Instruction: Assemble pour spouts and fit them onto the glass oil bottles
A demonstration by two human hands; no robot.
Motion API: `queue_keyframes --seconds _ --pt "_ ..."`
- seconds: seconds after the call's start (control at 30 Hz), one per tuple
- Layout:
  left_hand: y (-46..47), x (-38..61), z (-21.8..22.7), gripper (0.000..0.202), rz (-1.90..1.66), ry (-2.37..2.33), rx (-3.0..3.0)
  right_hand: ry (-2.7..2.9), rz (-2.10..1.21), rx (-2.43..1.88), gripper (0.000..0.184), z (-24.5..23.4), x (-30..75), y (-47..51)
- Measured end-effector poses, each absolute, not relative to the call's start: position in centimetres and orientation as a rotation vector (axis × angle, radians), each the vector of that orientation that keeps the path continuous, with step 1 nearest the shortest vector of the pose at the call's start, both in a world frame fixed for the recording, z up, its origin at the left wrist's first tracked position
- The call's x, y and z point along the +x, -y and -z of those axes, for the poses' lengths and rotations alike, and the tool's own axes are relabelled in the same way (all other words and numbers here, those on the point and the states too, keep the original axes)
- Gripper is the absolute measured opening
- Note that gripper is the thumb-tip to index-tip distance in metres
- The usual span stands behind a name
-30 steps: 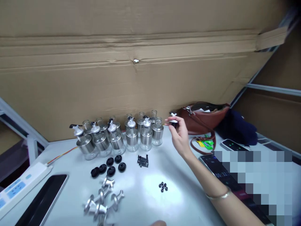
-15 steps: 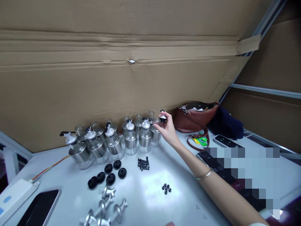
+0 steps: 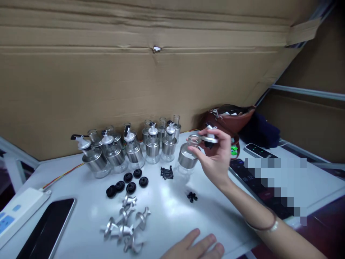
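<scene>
Bottle row along table's far edge | lone bottle nearer right edge | left hand at near edge, fingers spread, grasping nothing | right hand, forearm slanting over near-right corner, fingers grasping stopper and bottle neck

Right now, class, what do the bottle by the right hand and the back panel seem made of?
Bottle: likely glass, clear and glossy, its neck see-through; its band, seemingly metal by the grey sheen. Back panel: probably cardboard, matte brown, creased.

Bottles stand behind the stoppers — phone to the left, handbag to the right.
</scene>
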State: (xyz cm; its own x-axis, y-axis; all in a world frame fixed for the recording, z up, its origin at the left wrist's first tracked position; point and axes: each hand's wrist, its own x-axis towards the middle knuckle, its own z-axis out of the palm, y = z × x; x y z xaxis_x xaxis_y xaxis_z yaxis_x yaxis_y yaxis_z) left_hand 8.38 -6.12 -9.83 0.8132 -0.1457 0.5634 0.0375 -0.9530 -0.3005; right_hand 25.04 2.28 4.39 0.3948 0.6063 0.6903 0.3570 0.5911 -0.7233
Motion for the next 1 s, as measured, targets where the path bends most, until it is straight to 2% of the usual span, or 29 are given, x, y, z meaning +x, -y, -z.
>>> queue_keyframes --seconds 0.13,0.33,0.6,0.73,1.0 --pt "6.2 8.2 8.6 0.028 0.812 -0.15 -2.781 1.315 -0.37 -0.908 0.046 -4.9 22.4 0.9" --pt "6.1 7.5 6.3 0.028 0.732 -0.128 -2.887 1.46 -0.501 -0.887 0.047 -2.9 21.0 3.5" --pt "6.4 7.7 6.3 0.035 0.78 -0.042 -2.852 1.519 -0.582 -0.788 0.076 -3.2 21.1 4.0" --pt "6.1 7.4 5.4 0.029 0.745 -0.106 -2.943 1.572 -0.557 -0.781 0.09 -3.7 21.1 4.2" --pt "5.9 7.3 5.2 0.031 0.617 -0.142 -2.996 1.72 -0.503 -0.739 0.09 -2.6 20.9 3.9"
